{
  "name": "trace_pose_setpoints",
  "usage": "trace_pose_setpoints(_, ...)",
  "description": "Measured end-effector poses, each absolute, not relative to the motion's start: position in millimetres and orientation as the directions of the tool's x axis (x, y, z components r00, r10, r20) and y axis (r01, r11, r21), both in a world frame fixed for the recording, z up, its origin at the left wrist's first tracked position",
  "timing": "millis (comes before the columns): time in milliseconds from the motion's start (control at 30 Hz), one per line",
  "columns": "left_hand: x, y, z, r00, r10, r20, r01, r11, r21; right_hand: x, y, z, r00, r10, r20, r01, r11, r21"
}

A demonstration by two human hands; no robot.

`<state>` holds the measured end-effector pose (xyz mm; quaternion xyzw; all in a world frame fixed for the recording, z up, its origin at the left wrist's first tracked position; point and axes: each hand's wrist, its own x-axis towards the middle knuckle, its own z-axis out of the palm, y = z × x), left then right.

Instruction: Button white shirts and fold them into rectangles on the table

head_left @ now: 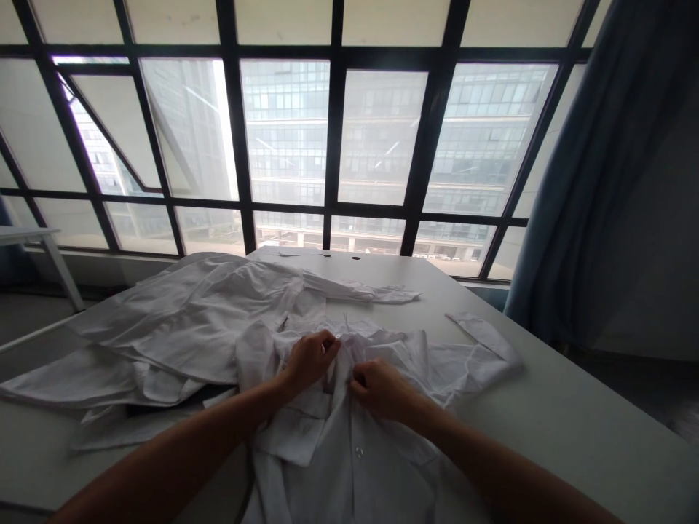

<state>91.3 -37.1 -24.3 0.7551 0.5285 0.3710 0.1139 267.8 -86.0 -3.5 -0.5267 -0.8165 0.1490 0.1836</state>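
A hard tug could skew the bunched front or strain a button [359,451] — the left hand [311,360] and right hand [382,389] each pinch narrowly at the placket [344,407] of a rumpled white button-up shirt [186,327], sprawled in folds across a white table [573,407].

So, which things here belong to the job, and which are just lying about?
Part of the job:
left hand
right hand
white button-front cotton shirt, pinched by both hands

Just lying about:
long white table
small white side table
blue fabric curtain
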Motion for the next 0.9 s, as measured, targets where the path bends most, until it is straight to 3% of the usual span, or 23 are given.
trace_pose_setpoints(100, 88.6, -39.5, -21.8, 0.175, 0.876, 0.450, 0.732, -0.421, 0.536, 272.3, -84.0, -0.2, -0.396, 0.915, 0.077, 0.728, 0.364, -0.580)
trace_pose_setpoints(167, 88.2, -44.1, -19.3, 0.202, 0.874, 0.441, 0.756, -0.426, 0.497, 277.2, -82.3, 2.0, -0.395, 0.913, 0.104, 0.692, 0.370, -0.620)
trace_pose_setpoints(300, 92.4, -54.4, -17.7, 0.334, 0.884, 0.326, 0.701, -0.465, 0.541, 285.9, -77.9, 3.6, -0.392, 0.857, 0.335, 0.709, 0.513, -0.485)
trace_pose_setpoints(400, 97.6, -57.5, -21.7, 0.438, 0.851, 0.291, 0.555, -0.510, 0.657, 287.9, -74.7, 0.9, -0.461, 0.801, 0.383, 0.671, 0.597, -0.440)
trace_pose_setpoints(533, 101.5, -55.5, -29.2, 0.461, 0.827, 0.322, 0.461, -0.534, 0.709, 285.4, -70.8, -5.2, -0.437, 0.831, 0.345, 0.652, 0.557, -0.514)
trace_pose_setpoints(633, 101.4, -52.8, -33.5, 0.458, 0.828, 0.324, 0.458, -0.532, 0.712, 283.4, -67.5, -9.4, -0.356, 0.893, 0.275, 0.606, 0.445, -0.659)
trace_pose_setpoints(733, 100.2, -50.9, -36.4, 0.463, 0.821, 0.333, 0.521, -0.556, 0.647, 282.9, -64.4, -13.9, -0.335, 0.926, 0.177, 0.535, 0.341, -0.773)
trace_pose_setpoints(900, 100.2, -51.2, -36.8, 0.463, 0.817, 0.344, 0.621, -0.576, 0.531, 284.4, -60.3, -19.9, -0.333, 0.936, 0.112, 0.520, 0.281, -0.807)
